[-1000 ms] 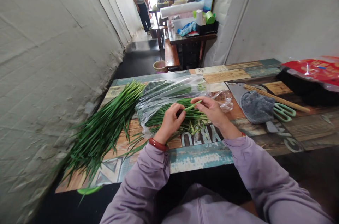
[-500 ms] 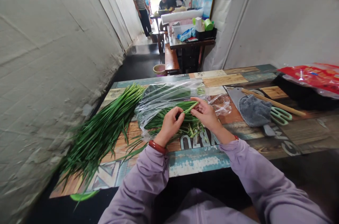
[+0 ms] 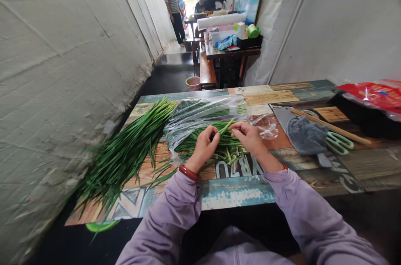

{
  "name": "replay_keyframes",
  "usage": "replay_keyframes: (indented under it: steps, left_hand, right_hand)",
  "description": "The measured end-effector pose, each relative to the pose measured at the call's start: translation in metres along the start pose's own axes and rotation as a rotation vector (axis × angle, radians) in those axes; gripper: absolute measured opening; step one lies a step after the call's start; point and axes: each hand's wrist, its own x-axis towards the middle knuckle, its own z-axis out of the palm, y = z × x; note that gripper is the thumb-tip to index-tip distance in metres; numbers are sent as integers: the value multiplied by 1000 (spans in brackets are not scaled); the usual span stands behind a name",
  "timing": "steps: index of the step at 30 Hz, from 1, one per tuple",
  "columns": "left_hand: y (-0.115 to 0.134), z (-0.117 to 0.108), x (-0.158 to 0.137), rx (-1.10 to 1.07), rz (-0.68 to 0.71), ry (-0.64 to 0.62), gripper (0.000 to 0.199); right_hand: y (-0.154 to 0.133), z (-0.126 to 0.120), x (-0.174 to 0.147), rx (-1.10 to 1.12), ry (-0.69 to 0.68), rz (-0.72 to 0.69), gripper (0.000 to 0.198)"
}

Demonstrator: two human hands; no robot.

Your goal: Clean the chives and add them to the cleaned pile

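My left hand (image 3: pixel 206 145) is closed round a few garlic chives (image 3: pixel 226 126), whose pale ends stick up past the fingers. Just to the right, my right hand (image 3: pixel 247 136) pinches with thumb and forefinger beside those ends; whatever lies between the fingertips is too small to make out. Behind both hands lies a clear plastic bag (image 3: pixel 205 108) with more chives in it. Trimmed scraps (image 3: pixel 230 155) are scattered on the table below my hands. A large pile of chives (image 3: pixel 134 148) spreads over the table's left side.
On the right of the wood-patterned table (image 3: pixel 238 194) lie a grey cloth (image 3: pixel 307 135), a cleaver (image 3: pixel 280 114), chopsticks (image 3: pixel 332 125) and green-handled scissors (image 3: pixel 340 143). A red package (image 3: pixel 372 94) sits beyond. Two people are at the back, near another table (image 3: pixel 232 52).
My right hand has drawn slightly away from the chive ends, and the chives in my left hand now point more upward. The whole view has shifted a little.
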Motion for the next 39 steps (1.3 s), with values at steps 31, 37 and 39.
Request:
replay_keyframes:
  steps: [31,37,39]
  left_hand:
    - [-7,3,-4,136,145,-68,13]
    - [-6,6,-7,291,132,-96,13]
    - [-5,6,-8,318,132,-106,14]
  right_hand:
    - [-10,-1,-5,-239,-42,-359,11]
    - [-9,9,-7,-268,87,-406,13]
    - [-10,13,-9,-270,126,-414,13]
